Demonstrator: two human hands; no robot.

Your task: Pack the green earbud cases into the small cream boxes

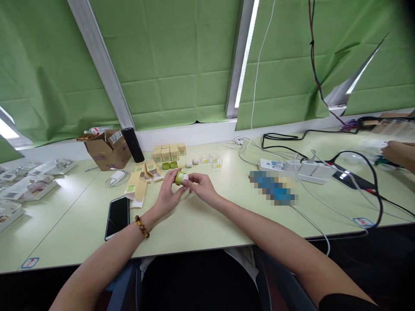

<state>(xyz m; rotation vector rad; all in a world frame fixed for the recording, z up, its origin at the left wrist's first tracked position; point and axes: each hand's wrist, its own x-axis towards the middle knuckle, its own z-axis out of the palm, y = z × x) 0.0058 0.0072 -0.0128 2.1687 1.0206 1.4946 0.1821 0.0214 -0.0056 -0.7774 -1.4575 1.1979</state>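
Observation:
Over the middle of the table, my left hand (168, 193) is closed around a small light-green round piece (179, 177). A white round part (185, 177) sticks out of its right side. My right hand (203, 188) pinches at this white part with thumb and fingertips; the exact contact is partly hidden. Just behind the hands lie green square pieces (170, 165), small whitish round pieces (192, 163) and clear round pieces with yellow centres (212, 160). Open cream cartons (138, 188) with green labels stand left of my left hand.
Closed cream boxes (169, 152) stand by the wall. A phone (117, 217), white charger (117, 177), cardboard box (108, 152) and black cylinder (132, 145) are leftward. To the right are power strips (311, 169), tangled cables and another person's hand (400, 154).

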